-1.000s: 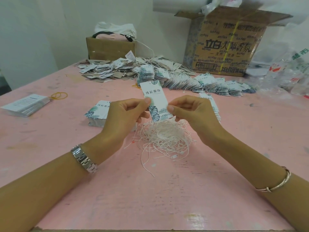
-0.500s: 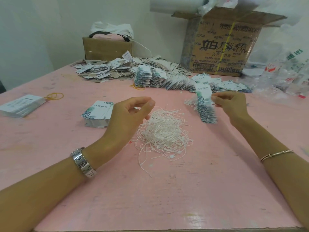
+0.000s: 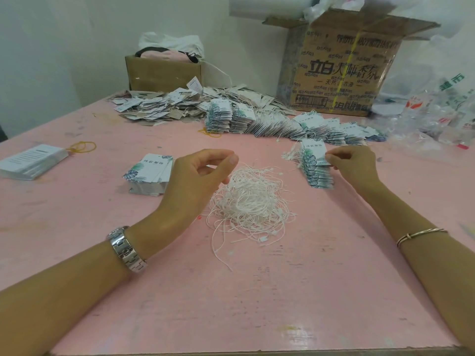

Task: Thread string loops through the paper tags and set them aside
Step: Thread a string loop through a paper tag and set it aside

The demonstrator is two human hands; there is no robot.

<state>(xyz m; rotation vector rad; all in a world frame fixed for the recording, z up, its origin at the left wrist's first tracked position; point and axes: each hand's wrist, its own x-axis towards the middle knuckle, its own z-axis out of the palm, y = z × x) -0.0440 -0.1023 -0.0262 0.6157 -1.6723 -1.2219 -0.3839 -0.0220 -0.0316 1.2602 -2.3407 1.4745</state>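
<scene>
Right hand (image 3: 352,165) is over at centre right of the frame, fingertips pinching the edge of the top tag (image 3: 312,154) on a little fanned stack (image 3: 317,176) that sits on the pink table (image 3: 257,291); strings from that stack poke out on its left side. Left hand (image 3: 200,178) hovers at the left edge of the string loops (image 3: 252,201), which are a messy white tangle dead centre; its fingers are loosely curled with a gap to the thumb, nothing held as far as I can see. Just left of it there's a flat stack of tags (image 3: 151,176). Further back, upper centre, a long row of tags (image 3: 282,124) lies beside a loose heap (image 3: 159,109); a big cardboard box (image 3: 344,68) is behind them, upper right; there's a watch (image 3: 126,249) on the left wrist.
</scene>
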